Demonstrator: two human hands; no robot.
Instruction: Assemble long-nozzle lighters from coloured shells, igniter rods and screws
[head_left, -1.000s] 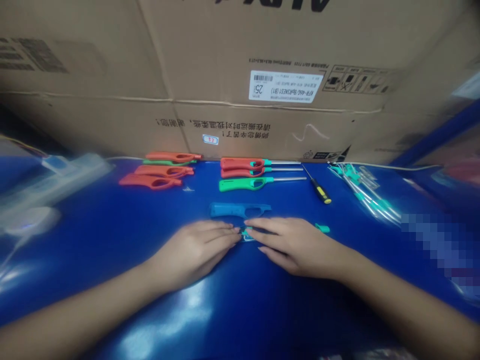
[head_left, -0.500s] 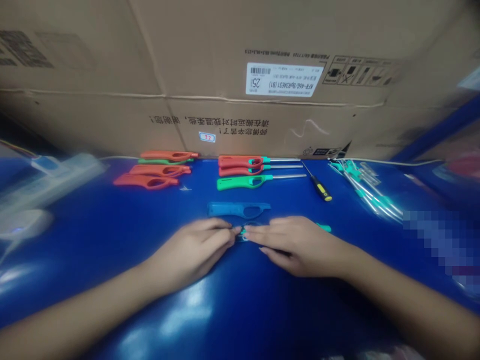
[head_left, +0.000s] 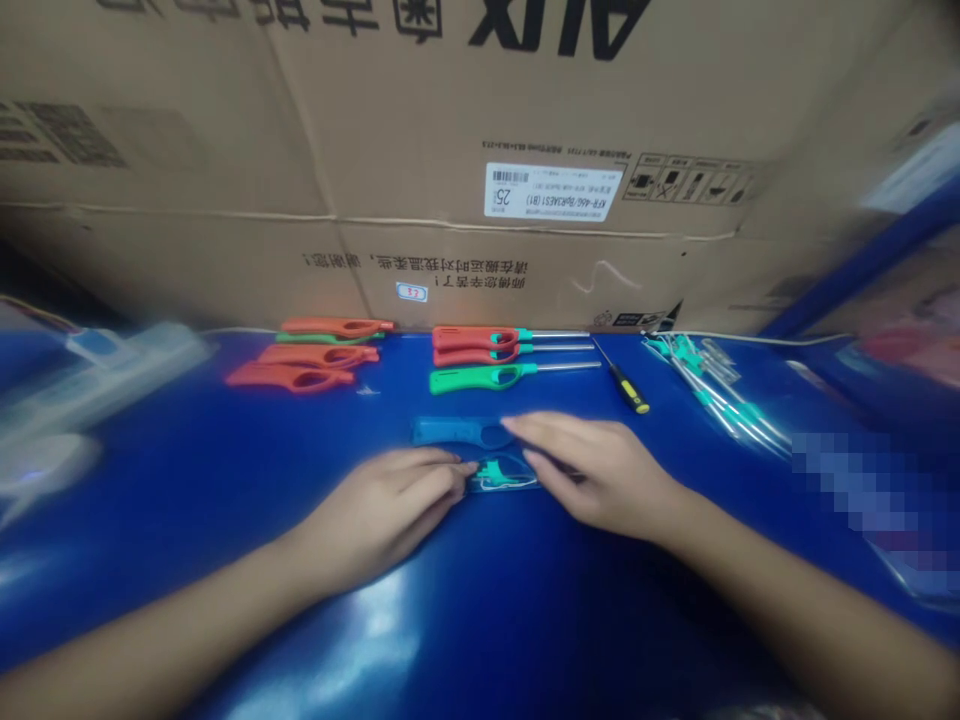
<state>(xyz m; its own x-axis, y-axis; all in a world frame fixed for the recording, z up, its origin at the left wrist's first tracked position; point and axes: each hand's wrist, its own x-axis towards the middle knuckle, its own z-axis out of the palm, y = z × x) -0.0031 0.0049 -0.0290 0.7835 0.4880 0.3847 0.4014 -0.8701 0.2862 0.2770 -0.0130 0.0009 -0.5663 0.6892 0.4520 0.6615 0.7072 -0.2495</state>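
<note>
My left hand (head_left: 397,500) is closed, its fingertips pinching the left end of a blue lighter shell half lying on the blue table. Inside that half sit a teal-green part (head_left: 493,472) and a white wire. Just beyond it lies another blue lighter shell half (head_left: 454,431), matching in shape. Over the right end of this farther half is my right hand (head_left: 600,470), fingers on its far side and thumb on the near side. The right palm hides that end and part of the nearer half.
Several red and green lighter shells (head_left: 319,378) lie at back left. Lighters with metal tubes (head_left: 480,378) are at back centre, beside a black-yellow screwdriver (head_left: 630,390). Tubes with teal parts (head_left: 720,395) lie right. A cardboard box (head_left: 412,230) stands behind; a power strip (head_left: 112,370) is left.
My right hand has lifted off the nearer half and reached forward to the farther blue half, uncovering the teal part. My left hand stays in place. The view has tilted up slightly.
</note>
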